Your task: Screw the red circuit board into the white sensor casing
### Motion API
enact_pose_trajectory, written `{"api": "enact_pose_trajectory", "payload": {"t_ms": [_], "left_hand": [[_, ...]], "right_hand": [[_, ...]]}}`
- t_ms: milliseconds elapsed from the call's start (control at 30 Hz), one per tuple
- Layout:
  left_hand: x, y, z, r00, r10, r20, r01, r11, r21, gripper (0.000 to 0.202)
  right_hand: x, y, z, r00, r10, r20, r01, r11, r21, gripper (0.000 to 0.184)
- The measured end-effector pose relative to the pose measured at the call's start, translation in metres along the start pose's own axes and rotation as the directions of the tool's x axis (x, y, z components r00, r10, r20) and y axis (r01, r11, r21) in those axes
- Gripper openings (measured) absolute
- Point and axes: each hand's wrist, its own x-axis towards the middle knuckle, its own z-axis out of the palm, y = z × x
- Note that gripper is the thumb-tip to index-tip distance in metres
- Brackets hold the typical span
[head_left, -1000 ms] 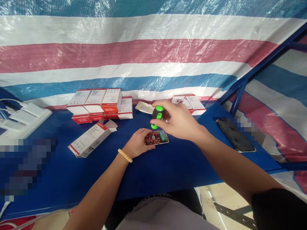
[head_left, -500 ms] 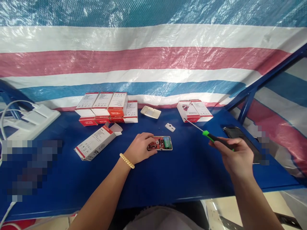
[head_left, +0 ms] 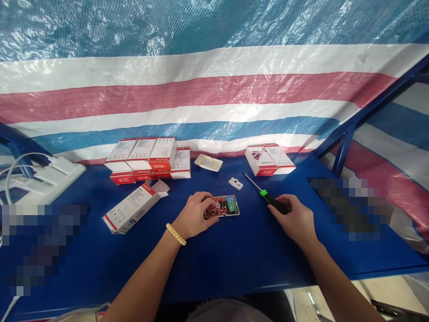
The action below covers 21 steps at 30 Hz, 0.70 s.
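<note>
My left hand (head_left: 197,216) is closed around the left end of an opened detector (head_left: 222,206), which lies on the blue table (head_left: 234,255). Its red circuit board faces up, with a green and blue battery (head_left: 232,204) at the right end. In my right hand (head_left: 296,219) is a screwdriver (head_left: 264,194) with a black and green handle, its shaft pointing up and left. The tip is apart from the detector, close to a small white plastic bracket (head_left: 236,183). A tiny dark piece (head_left: 220,185), perhaps a screw, lies left of the bracket. Farther back rests a cream cover (head_left: 208,163), inner side up.
Several red and white boxes (head_left: 144,152) are stacked at the back left, with an opened box (head_left: 134,208) in front. Two more boxes (head_left: 263,158) stand at the back right. A white power strip (head_left: 53,179) with cables sits at far left. Striped sheeting hangs behind.
My right hand has moved left with the screwdriver, bringing its tip near the white bracket. My left hand stays on the detector. The view has tilted slightly.
</note>
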Motion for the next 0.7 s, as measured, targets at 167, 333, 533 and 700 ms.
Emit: {"api": "enact_pose_trajectory", "payload": {"t_ms": [167, 333, 533, 700], "left_hand": [[0.001, -0.005, -0.001, 0.999, -0.041, -0.017, 0.041, 0.999, -0.014, 0.054], [0.0, -0.007, -0.006, 0.998, -0.067, -0.006, 0.066, 0.998, -0.012, 0.079], [-0.001, 0.0, -0.016, 0.985, -0.04, -0.168, 0.038, 0.999, -0.016, 0.065], [0.001, -0.005, -0.017, 0.944, -0.066, -0.324, 0.064, 0.998, -0.016, 0.041]], "right_hand": [[0.018, -0.008, 0.003, 0.986, -0.11, 0.122, 0.136, 0.962, -0.237, 0.031], [0.04, -0.029, 0.011, 0.952, -0.287, 0.102, 0.304, 0.919, -0.251, 0.03], [0.07, -0.07, 0.039, 0.884, -0.414, 0.218, 0.428, 0.904, -0.019, 0.026], [0.104, -0.102, 0.079, 0.801, -0.475, 0.365, 0.487, 0.871, 0.064, 0.039]]}}
